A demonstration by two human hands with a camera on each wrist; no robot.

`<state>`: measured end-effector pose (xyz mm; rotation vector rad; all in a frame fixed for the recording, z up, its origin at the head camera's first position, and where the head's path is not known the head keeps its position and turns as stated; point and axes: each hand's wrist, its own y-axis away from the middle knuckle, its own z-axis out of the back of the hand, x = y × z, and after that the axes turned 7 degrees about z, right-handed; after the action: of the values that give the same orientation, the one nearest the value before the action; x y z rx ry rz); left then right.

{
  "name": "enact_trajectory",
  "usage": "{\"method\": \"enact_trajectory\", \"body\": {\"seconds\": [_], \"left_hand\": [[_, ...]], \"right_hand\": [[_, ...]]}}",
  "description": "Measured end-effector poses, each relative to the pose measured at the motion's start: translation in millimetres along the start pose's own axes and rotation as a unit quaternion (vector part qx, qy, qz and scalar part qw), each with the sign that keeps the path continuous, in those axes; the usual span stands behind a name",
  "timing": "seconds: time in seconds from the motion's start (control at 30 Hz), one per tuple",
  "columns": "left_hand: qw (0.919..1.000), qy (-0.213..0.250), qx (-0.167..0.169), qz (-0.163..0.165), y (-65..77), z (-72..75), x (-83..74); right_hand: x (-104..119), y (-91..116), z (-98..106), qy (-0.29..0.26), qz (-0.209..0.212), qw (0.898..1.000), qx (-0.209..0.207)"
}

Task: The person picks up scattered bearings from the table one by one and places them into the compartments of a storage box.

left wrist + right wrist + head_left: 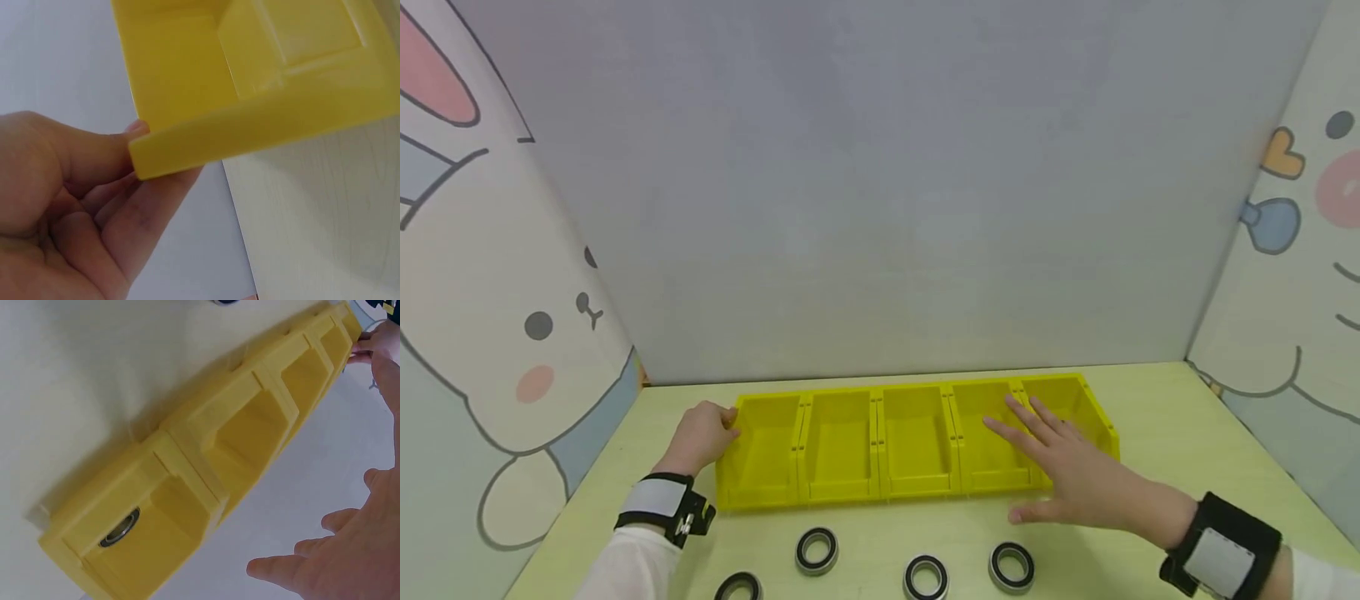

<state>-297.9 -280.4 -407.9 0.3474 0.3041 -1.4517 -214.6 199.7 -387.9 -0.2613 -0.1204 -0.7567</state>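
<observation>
A row of joined yellow parts bins (880, 442) lies across the table. At its left end my left hand (698, 437) pinches the side wall of the end bin, thumb on one face and fingers on the other; the left wrist view shows this wall (250, 131) closely. My right hand (1086, 483) hovers over the right end of the row with fingers spread and nothing in it. Inside the end bin on the right, the right wrist view shows a bearing (120, 527) resting against a wall. In the head view my right hand partly covers that bin, hiding the bearing.
Several ring-shaped bearings lie on the pale wooden table (1165, 433) in front of the bins, among them one bearing (816, 551) left of centre and another bearing (1011, 567) to the right. A grey panel (880, 208) stands behind, with cartoon-printed panels at both sides.
</observation>
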Motion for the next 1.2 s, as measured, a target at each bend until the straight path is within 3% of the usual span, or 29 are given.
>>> {"method": "enact_trajectory", "body": {"seconds": [0.2, 0.4, 0.63, 0.73, 0.83, 1.07, 1.2], "left_hand": [[1.0, 0.004, -0.005, -0.003, 1.1, -0.2, 1.7], [0.9998, 0.015, 0.004, 0.013, 3.1, 0.8, -1.5], [0.9998, 0.013, -0.006, 0.013, 0.8, 0.1, 0.1], [0.9997, 0.019, -0.003, 0.017, 1.7, 0.0, 0.5], [0.9995, 0.023, 0.004, 0.019, 2.2, -0.1, 0.7], [0.9998, 0.014, -0.001, 0.013, 2.3, -1.1, 0.6], [0.9998, 0.017, -0.003, 0.013, 3.3, -1.5, 1.2]], "right_hand": [[5, 14, -30, -0.055, 0.019, 0.997, 0.042], [8, 27, -62, -0.102, 0.027, 0.991, 0.083], [10, 31, -83, -0.18, 0.008, 0.964, 0.194], [11, 32, -85, -0.187, 0.017, 0.959, 0.213], [12, 32, -84, -0.178, 0.033, 0.959, 0.218], [14, 27, -78, -0.095, 0.093, 0.974, 0.181], [17, 21, -74, -0.078, 0.094, 0.977, 0.174]]}}
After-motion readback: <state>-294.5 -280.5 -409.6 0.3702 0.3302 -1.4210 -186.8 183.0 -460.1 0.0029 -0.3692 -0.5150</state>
